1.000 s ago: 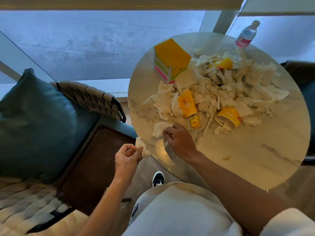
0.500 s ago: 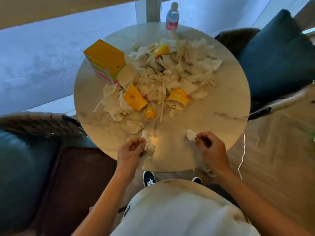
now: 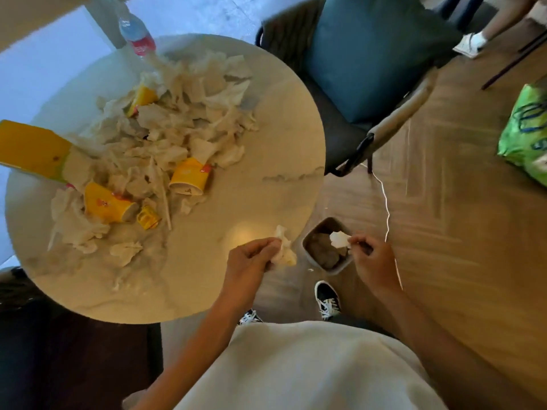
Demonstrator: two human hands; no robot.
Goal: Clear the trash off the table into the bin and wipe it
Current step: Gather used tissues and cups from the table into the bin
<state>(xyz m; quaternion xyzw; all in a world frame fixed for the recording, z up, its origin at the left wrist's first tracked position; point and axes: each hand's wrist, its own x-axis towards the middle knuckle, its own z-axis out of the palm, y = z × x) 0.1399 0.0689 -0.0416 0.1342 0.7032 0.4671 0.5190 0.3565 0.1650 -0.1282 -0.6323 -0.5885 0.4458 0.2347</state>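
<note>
A round marble table (image 3: 266, 184) carries a heap of crumpled tissues (image 3: 189, 125), yellow paper cups (image 3: 189, 177), a yellow box (image 3: 32, 149) and a water bottle (image 3: 136, 34). A small grey bin (image 3: 340, 266) stands on the floor just right of the table, with crumpled paper inside. My right hand (image 3: 374, 261) pinches a white tissue scrap (image 3: 339, 239) directly over the bin. My left hand (image 3: 250, 261) grips a crumpled tissue wad (image 3: 284, 247) above the table's near right edge.
A dark chair with a teal cushion (image 3: 370, 51) stands beyond the bin. A white cable (image 3: 384, 202) runs over the wooden floor. A green bag (image 3: 527, 134) lies at the right. Another person's shoe (image 3: 470, 44) is at the top right. A dark seat (image 3: 59, 350) is at the lower left.
My view swung right, bringing the bin into sight. My right hand carried its tissue scrap off the table to above the bin. My left hand moved right with its wad.
</note>
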